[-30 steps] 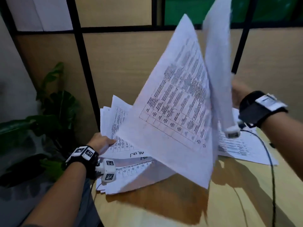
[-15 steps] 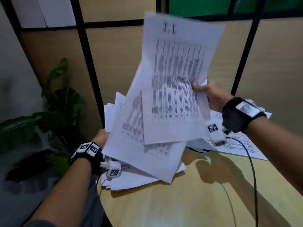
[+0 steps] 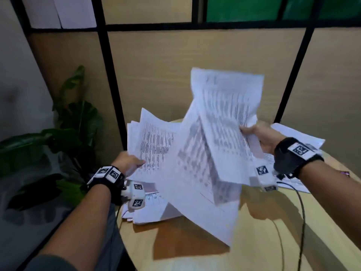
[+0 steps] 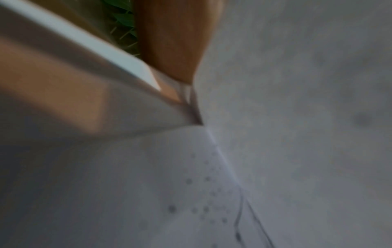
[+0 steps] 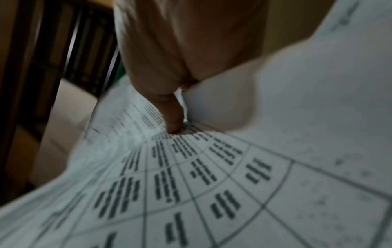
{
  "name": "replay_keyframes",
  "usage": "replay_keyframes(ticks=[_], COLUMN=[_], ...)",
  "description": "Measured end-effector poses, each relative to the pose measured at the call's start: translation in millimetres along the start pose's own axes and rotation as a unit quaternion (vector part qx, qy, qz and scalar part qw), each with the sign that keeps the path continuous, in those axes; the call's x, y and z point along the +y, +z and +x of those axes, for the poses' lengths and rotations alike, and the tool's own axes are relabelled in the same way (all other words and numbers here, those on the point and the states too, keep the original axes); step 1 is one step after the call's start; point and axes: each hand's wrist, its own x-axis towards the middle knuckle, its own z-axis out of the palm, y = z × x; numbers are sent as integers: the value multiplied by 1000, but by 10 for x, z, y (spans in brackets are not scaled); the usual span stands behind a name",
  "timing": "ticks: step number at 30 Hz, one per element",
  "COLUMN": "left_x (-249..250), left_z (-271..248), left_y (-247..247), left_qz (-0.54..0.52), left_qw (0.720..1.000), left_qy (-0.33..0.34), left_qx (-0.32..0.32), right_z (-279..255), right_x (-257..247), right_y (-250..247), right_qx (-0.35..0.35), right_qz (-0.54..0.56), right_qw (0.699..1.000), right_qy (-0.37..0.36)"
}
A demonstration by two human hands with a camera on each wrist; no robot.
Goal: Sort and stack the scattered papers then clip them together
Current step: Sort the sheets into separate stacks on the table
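Observation:
My right hand (image 3: 254, 133) pinches a couple of printed sheets (image 3: 224, 130) by their right edge and holds them up over the round wooden table (image 3: 195, 251). The right wrist view shows the thumb (image 5: 171, 114) pressed onto the held sheet (image 5: 191, 184), which carries a printed table. My left hand (image 3: 130, 163) grips the left edge of a paper pile (image 3: 154, 145) tilted up at the table's left rim. The left wrist view is blurred: only paper (image 4: 297, 117) close to the lens. More sheets (image 3: 293, 137) lie flat at the far right. No clip is visible.
A wood-panelled partition with black frames (image 3: 109, 75) stands right behind the table. A potted plant (image 3: 74, 118) is at the left, below table level. Black cables (image 3: 300, 212) run across the table's right side. A small pinkish object (image 3: 344, 173) lies near the right edge.
My right hand has come down and toward the left pile with its sheets, which now hang lower over the table. The left hand keeps its hold on the pile's left edge.

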Motion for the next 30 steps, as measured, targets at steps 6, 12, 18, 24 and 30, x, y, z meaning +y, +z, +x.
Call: replay_keyframes(ticks=[6,12,18,24,30], left_x=[-153,-11,-72,-112,-73], left_z=[359,104,217,285,229], left_y=[-2,-4,-6,-6,-20], left_qz=[-33,-18,-52,-75,-57], left_qw=[999,1000,998,997,998], left_qy=[-13,5,10,21,17], left_qx=[-21,-8,-15,-13,-10], right_z=[-35,-121,-79,-219,-196], right_x=[293,310,367,93,224], right_y=[-132,-210,-367,-177,-69], right_qx=[86,112,114,83,58], right_qz=[-387,-504,-368,-23,-267], right_qw=[918,856,922,996,955], right_qy=[10,0,20,-19,117])
